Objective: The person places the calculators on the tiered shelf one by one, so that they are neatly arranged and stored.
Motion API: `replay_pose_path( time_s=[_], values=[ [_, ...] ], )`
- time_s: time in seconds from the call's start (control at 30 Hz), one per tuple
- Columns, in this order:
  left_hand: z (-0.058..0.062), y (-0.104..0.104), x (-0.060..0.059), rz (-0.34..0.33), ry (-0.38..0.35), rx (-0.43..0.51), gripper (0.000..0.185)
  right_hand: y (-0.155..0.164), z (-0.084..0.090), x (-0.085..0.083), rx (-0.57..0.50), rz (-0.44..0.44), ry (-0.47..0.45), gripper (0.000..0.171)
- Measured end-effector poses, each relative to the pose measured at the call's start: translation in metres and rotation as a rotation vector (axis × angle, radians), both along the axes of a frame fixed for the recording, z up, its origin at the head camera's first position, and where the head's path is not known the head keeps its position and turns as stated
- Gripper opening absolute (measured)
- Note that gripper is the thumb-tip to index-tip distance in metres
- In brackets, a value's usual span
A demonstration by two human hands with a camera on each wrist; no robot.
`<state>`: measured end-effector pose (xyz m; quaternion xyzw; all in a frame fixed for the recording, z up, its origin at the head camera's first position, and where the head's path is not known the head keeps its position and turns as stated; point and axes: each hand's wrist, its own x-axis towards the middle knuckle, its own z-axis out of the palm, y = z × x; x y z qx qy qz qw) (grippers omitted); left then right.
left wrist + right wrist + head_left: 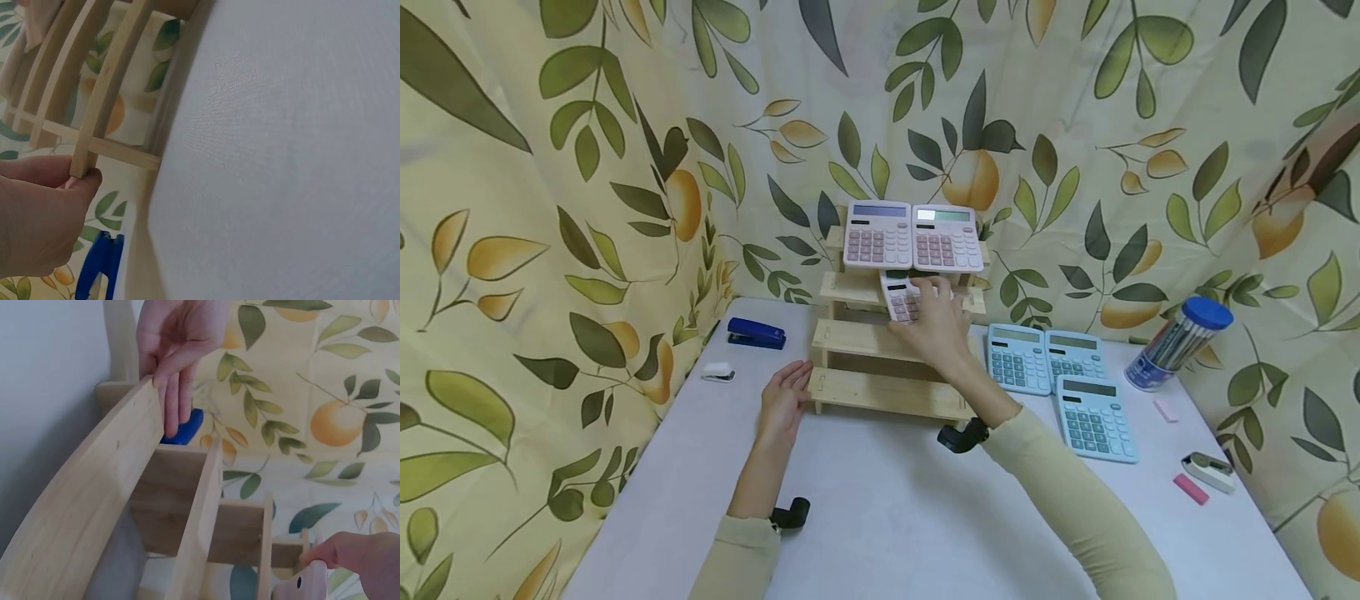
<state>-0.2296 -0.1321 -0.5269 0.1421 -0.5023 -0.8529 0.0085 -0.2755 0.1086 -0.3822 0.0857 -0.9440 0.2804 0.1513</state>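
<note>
Right hand (936, 321) reaching over the stepped wooden rack (891, 387), fingers curling around a pink calculator (901, 300) and holding it tilted at the second tier from the top, just under the two pink calculators (912, 236) leaning side by side on the top tier. Left hand (784, 398) resting against the left end of the rack's lowest tier, fingers straight and together along the wood, thumb pressing the front lip in the left wrist view, nothing being gripped. Rack standing on the white surface (880, 508) near the back, close to the leaf-and-fruit patterned curtain (587, 167) hanging behind and at both sides. Lying to the right of the rack, three blue calculators (1060, 379) flat on the surface, two side by side and the third just in front of the right one. Standing tilted further right, a clear tube of pencils with a blue cap (1176, 342). Near the right edge, a pink eraser (1191, 488), a paler eraser (1166, 410) and a small tape dispenser (1208, 471). Sitting to the left of the rack, a blue stapler (756, 333) and a small white stapler (718, 372), well apart from the hands.
</note>
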Motion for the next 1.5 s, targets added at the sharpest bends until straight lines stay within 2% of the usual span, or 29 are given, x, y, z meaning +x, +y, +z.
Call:
replay_pose_path(
  time_s=[0.27, 0.67, 0.97, 1.3, 1.5],
  values=[
    [0.002, 0.000, 0.000, -0.002, -0.003, -0.015, 0.071, -0.015, -0.004, -0.004, -0.038, 0.016, 0.014, 0.081],
    [-0.003, -0.001, -0.002, 0.008, -0.004, -0.027, 0.070, -0.031, -0.009, -0.010, -0.026, 0.003, 0.044, 0.081],
    [-0.001, -0.001, -0.001, 0.008, 0.006, -0.016, 0.071, -0.044, -0.012, -0.015, -0.019, -0.020, 0.052, 0.080],
    [-0.001, 0.000, -0.001, 0.009, 0.017, -0.013, 0.071, -0.059, -0.020, -0.021, 0.003, -0.038, 0.100, 0.075],
    [0.002, 0.000, 0.001, 0.008, 0.013, -0.015, 0.070, -0.066, -0.020, -0.023, 0.010, -0.077, 0.081, 0.078]
  ],
)
